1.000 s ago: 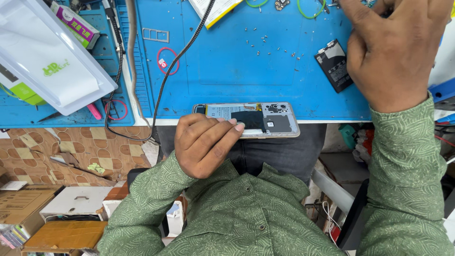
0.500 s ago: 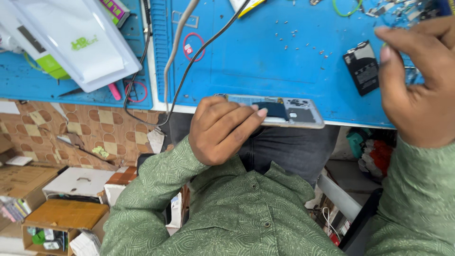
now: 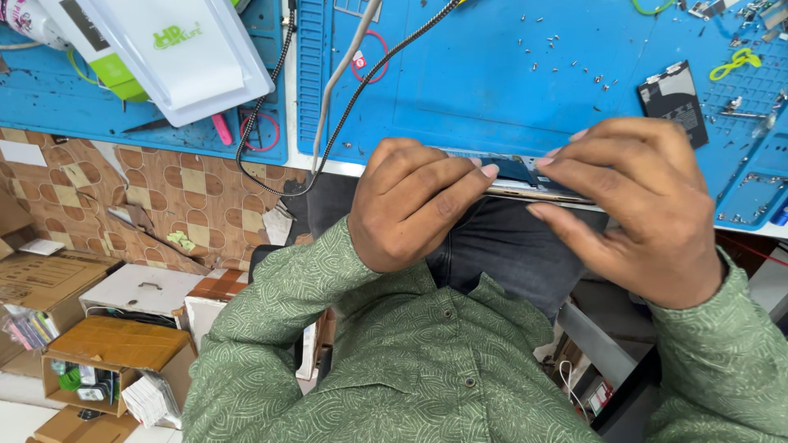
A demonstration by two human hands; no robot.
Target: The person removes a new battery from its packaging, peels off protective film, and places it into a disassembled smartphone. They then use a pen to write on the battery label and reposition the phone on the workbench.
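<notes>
Gripping an Opened Phone at the Mat's Edge

Both hands curled around the opened phone (image 3: 525,176) between them: left hand (image 3: 414,205) clasped one end, right hand (image 3: 640,205) fingertips pinched the other, seemingly at its rim. A black battery (image 3: 673,97) lay beyond the right hand.

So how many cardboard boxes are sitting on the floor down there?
4, maybe more out of frame: a flat brown box at the left edge, a white box beside it, an open brown box of small items below, and a corner of another at the bottom.
</notes>
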